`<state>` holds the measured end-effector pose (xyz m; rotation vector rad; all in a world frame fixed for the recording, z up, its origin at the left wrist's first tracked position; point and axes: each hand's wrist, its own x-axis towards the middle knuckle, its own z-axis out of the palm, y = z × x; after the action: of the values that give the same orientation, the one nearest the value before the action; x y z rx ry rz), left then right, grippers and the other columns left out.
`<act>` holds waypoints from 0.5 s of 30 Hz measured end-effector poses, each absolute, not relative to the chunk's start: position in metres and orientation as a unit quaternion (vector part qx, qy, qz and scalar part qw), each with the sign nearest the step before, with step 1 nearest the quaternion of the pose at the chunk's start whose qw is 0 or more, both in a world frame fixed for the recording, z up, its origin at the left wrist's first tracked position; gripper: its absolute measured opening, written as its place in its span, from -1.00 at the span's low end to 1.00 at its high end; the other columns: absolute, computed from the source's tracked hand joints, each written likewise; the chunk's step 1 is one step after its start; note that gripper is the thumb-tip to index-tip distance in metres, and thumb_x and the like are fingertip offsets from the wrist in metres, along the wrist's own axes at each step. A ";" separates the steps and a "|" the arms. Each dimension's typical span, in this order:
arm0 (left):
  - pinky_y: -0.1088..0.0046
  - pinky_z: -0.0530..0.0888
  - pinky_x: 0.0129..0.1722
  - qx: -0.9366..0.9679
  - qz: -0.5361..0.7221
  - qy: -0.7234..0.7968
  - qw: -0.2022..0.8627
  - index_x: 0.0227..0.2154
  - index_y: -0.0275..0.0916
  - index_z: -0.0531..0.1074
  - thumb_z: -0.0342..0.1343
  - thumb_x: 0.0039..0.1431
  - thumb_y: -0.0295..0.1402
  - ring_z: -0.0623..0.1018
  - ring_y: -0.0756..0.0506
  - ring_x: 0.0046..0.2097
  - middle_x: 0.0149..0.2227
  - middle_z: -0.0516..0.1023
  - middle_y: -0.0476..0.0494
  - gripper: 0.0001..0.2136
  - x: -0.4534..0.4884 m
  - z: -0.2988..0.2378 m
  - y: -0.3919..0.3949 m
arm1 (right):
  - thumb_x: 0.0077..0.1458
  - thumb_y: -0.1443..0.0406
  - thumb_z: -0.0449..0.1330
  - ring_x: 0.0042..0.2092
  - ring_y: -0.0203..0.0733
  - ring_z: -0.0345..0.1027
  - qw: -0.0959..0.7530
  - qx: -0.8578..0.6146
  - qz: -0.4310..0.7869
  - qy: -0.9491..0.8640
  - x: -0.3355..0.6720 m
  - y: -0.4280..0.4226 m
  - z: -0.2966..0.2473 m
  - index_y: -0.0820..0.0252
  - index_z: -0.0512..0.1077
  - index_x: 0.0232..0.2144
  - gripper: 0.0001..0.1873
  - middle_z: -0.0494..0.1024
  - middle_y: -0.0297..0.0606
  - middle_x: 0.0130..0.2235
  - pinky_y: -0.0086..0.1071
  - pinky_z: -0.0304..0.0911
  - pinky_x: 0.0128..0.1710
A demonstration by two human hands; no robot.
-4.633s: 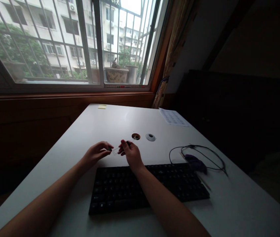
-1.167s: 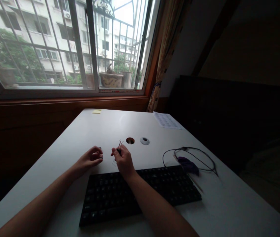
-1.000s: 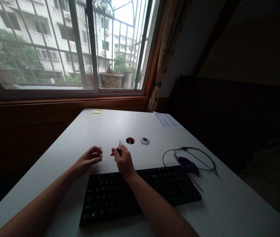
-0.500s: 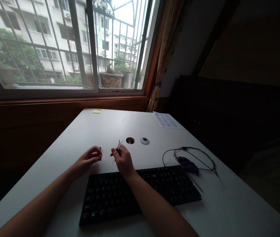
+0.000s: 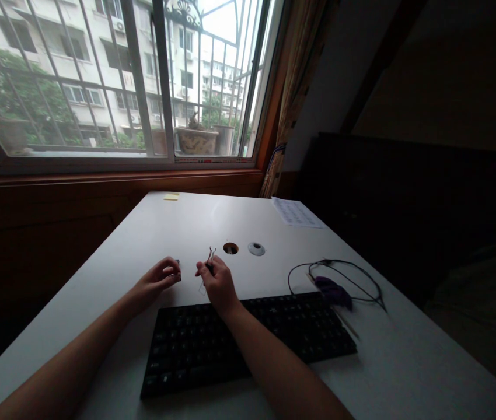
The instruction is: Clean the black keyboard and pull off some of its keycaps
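My right hand (image 5: 218,282) is closed around the dark handle of a keycap puller (image 5: 212,254). Its thin metal prongs point up past the fingers, and a fine wire loop shows below them. To the left, my left hand (image 5: 160,279) has its fingers curled together at a small dark piece (image 5: 177,262), mostly hidden by the fingers. The two hands are a short way apart, above the desk. A black keyboard (image 5: 187,344) lies tilted just in front of me, and my right forearm crosses over it.
On the white desk (image 5: 112,256), a cable (image 5: 362,266) coils at the right near a purple cloth-like item (image 5: 333,293). Beyond my hands are a round hole (image 5: 230,249) and a grey ring cover (image 5: 257,249). Printed paper (image 5: 297,213) and a yellow note (image 5: 171,197) lie far back.
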<state>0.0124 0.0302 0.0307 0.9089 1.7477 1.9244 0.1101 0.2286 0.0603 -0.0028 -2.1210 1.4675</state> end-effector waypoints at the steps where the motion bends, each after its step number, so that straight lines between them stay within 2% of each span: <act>1: 0.39 0.34 -0.12 0.325 0.685 0.624 0.191 -0.24 -0.18 0.44 0.37 0.24 -0.20 0.45 -0.14 -0.13 -0.23 0.46 -0.10 -0.76 0.012 0.031 0.030 | 0.32 0.20 0.19 -0.31 -0.21 0.38 0.278 0.001 0.548 -0.789 0.110 0.228 0.061 0.12 0.52 -0.49 -0.68 0.44 -0.31 -0.35 -0.34 0.32 -0.25; 9: 0.40 0.33 -0.15 0.327 0.680 0.632 0.179 -0.25 -0.19 0.45 0.36 0.23 -0.20 0.43 -0.14 -0.15 -0.24 0.43 -0.11 -0.76 0.013 0.032 0.030 | 0.32 0.18 0.18 -0.30 -0.20 0.38 0.270 -0.003 0.551 -0.789 0.111 0.229 0.061 0.11 0.52 -0.49 -0.67 0.43 -0.29 -0.34 -0.36 0.31 -0.31; 15: 0.40 0.32 -0.15 0.318 0.692 0.622 0.181 -0.27 -0.19 0.43 0.37 0.22 -0.21 0.42 -0.12 -0.16 -0.25 0.43 -0.08 -0.76 0.014 0.032 0.032 | 0.31 0.21 0.19 -0.31 -0.22 0.38 0.274 -0.001 0.547 -0.791 0.111 0.229 0.062 0.12 0.52 -0.50 -0.67 0.42 -0.32 -0.35 -0.35 0.30 -0.25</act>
<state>0.0135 0.0315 0.0320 0.8983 1.7572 1.9538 0.1114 0.2286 0.0616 -0.0026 -2.1255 1.4720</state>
